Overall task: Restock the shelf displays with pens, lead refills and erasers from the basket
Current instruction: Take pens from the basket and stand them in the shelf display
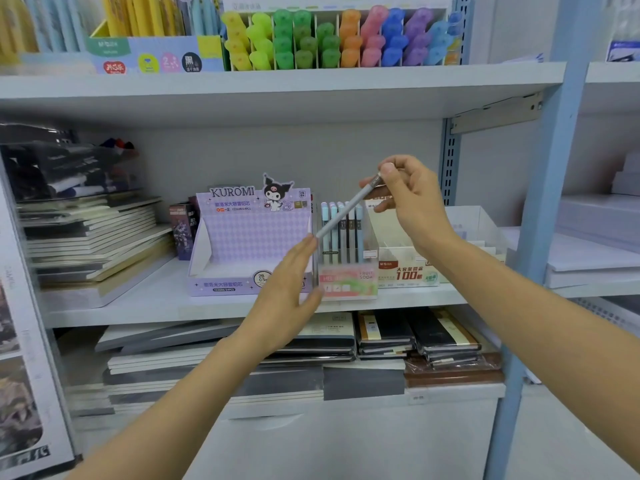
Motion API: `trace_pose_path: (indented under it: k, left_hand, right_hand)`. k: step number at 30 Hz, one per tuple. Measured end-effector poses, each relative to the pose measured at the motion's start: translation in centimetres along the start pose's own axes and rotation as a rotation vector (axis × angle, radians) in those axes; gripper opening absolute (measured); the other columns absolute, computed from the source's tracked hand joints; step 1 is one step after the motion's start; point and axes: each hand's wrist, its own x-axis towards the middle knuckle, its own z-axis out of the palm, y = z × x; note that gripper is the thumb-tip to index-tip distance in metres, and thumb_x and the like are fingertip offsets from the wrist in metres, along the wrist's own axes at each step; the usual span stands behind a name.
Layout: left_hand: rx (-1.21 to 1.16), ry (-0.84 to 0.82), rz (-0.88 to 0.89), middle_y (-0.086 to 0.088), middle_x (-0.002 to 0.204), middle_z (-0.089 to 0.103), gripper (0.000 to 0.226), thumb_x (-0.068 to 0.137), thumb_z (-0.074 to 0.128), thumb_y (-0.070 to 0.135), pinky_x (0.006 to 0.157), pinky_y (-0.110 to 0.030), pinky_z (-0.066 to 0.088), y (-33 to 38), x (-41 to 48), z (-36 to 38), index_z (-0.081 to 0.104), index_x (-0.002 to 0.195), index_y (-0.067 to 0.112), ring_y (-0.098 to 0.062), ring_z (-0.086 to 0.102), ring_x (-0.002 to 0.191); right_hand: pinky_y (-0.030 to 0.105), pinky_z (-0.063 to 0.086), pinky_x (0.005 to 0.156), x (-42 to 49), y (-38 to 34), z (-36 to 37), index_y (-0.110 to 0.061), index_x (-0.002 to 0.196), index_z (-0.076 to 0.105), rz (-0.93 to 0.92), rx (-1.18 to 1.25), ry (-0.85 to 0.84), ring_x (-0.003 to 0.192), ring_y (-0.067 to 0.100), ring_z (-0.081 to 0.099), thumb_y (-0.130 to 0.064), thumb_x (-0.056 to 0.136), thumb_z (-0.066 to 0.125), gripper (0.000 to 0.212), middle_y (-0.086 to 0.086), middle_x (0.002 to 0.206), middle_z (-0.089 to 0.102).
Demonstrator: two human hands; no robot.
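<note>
My right hand (410, 202) pinches the top end of a pale grey pen (346, 208), which slants down to the left above a clear pen display box (346, 282) holding several upright pastel pens (341, 230). My left hand (289, 289) is stretched out with straight fingers in front of the box's left side, its fingertips near the pen's lower tip. A purple Kuromi lead-refill display box (242, 237) stands to the left, its tray bare. A beige lead-refill box (408, 271) sits to the right. The basket is out of view.
Stacked notebooks (90, 237) lie on the middle shelf's left side, and more notebooks (381, 337) on the shelf below. The upper shelf carries coloured highlighters (339, 39). A blue upright post (540, 237) bounds the bay on the right.
</note>
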Motion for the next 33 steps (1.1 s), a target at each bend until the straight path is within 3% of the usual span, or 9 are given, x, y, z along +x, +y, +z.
trace_pose_path:
  k: [3, 8, 11, 19, 27, 33]
  left_hand:
    - [0.11, -0.079, 0.06, 0.013, 0.162, 0.004, 0.069, 0.099, 0.05, 0.018, 0.116, -0.018, 0.017, -0.3, -0.1, 0.9, 0.012, 0.156, 0.021, -0.003, 0.015, 0.145]
    - [0.14, -0.041, 0.095, 0.011, 0.16, 0.01, 0.066, 0.098, 0.051, 0.014, 0.111, -0.013, 0.019, -0.8, 0.2, 1.2, 0.017, 0.155, 0.016, -0.006, 0.023, 0.142]
    - [0.155, -0.037, 0.108, 0.012, 0.161, 0.006, 0.068, 0.098, 0.051, 0.014, 0.112, -0.015, 0.02, -1.1, 0.1, 1.4, 0.014, 0.155, 0.017, -0.006, 0.022, 0.144]
    - [0.122, -0.012, 0.117, 0.015, 0.161, 0.005, 0.067, 0.098, 0.048, 0.011, 0.107, -0.016, 0.028, -1.5, -0.1, 1.6, 0.014, 0.155, 0.021, -0.004, 0.029, 0.137]
    - [0.115, -0.002, 0.132, 0.014, 0.161, 0.007, 0.065, 0.099, 0.046, 0.01, 0.104, -0.014, 0.029, -1.4, -0.1, 1.6, 0.015, 0.155, 0.02, -0.005, 0.033, 0.135]
    - [0.123, 0.003, 0.143, 0.014, 0.16, 0.007, 0.065, 0.099, 0.047, 0.011, 0.103, -0.013, 0.029, -1.6, -0.1, 1.7, 0.016, 0.155, 0.019, -0.004, 0.032, 0.134]
  right_hand:
    - [0.024, 0.057, 0.063, 0.1, 1.0, 0.2, -0.006, 0.107, 0.053, -0.038, -0.109, 0.021, 0.081, 0.014, 0.071, -0.016, 0.102, 0.044, 0.014, 0.009, 0.091, 0.072]
    - [0.025, 0.057, 0.065, -0.3, 2.5, 0.9, -0.01, 0.103, 0.054, -0.107, -0.214, 0.019, 0.081, 0.012, 0.07, -0.014, 0.101, 0.046, 0.009, 0.009, 0.09, 0.071]
    - [0.025, 0.058, 0.066, -0.4, 2.9, 1.4, -0.009, 0.103, 0.055, -0.096, -0.246, -0.051, 0.082, 0.01, 0.07, -0.013, 0.101, 0.047, 0.01, 0.007, 0.09, 0.071]
    - [0.032, 0.06, 0.072, 0.7, 2.3, 2.8, -0.006, 0.102, 0.058, -0.059, -0.344, -0.292, 0.085, 0.023, 0.07, -0.009, 0.101, 0.046, 0.012, 0.015, 0.091, 0.07]
    - [0.033, 0.061, 0.072, 1.0, 3.3, 3.9, -0.01, 0.102, 0.058, -0.003, -0.407, -0.304, 0.084, 0.019, 0.071, -0.013, 0.1, 0.049, 0.009, 0.012, 0.089, 0.072]
    - [0.031, 0.061, 0.066, 0.7, 3.6, 3.7, -0.014, 0.099, 0.052, -0.046, -0.337, -0.187, 0.078, 0.02, 0.07, -0.014, 0.094, 0.062, 0.012, 0.007, 0.09, 0.068]
